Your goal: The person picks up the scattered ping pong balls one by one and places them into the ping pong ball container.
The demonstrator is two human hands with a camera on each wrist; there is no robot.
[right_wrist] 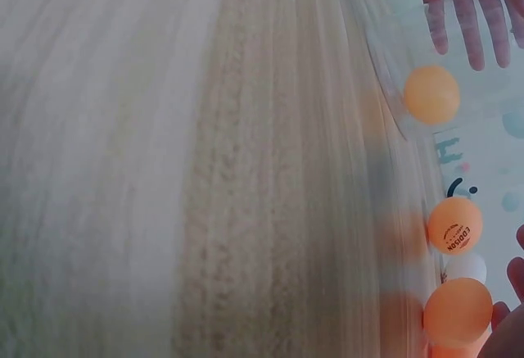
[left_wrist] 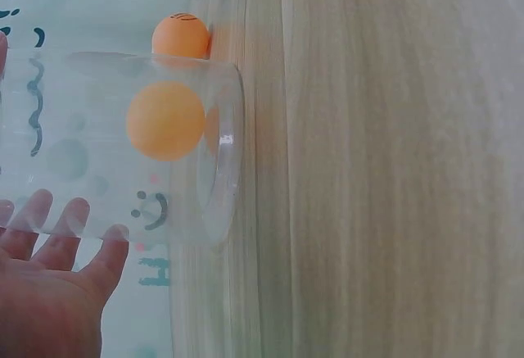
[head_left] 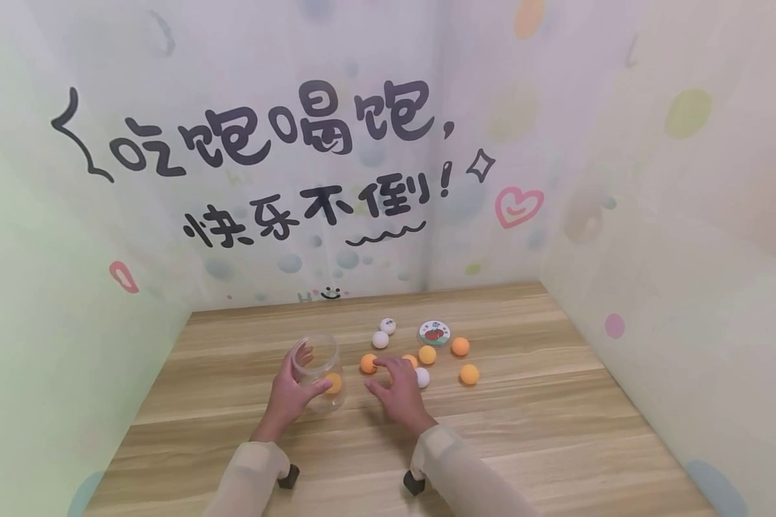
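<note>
My left hand (head_left: 291,393) holds a clear plastic jar (head_left: 315,359), its fingers round the far side and the thumb on the near side. One orange ping-pong ball (left_wrist: 166,121) lies at the bottom of the jar, seen through its wall. The right hand (head_left: 401,393) reaches over the table with thumb and fingers apart, nothing between them. Nearest to its fingertips is an orange ping-pong ball (head_left: 368,363) with printed lettering, just right of the jar. Partly behind that hand are another orange ball (head_left: 410,360) and a white ball (head_left: 422,378).
Two white balls (head_left: 380,339) sit farther back on the wooden table (head_left: 233,359). A round tin (head_left: 434,332) with a red picture stands beside a yellow-orange ball (head_left: 427,355). Two orange balls (head_left: 468,374) lie to the right. Printed walls (head_left: 362,273) enclose the table's back and sides.
</note>
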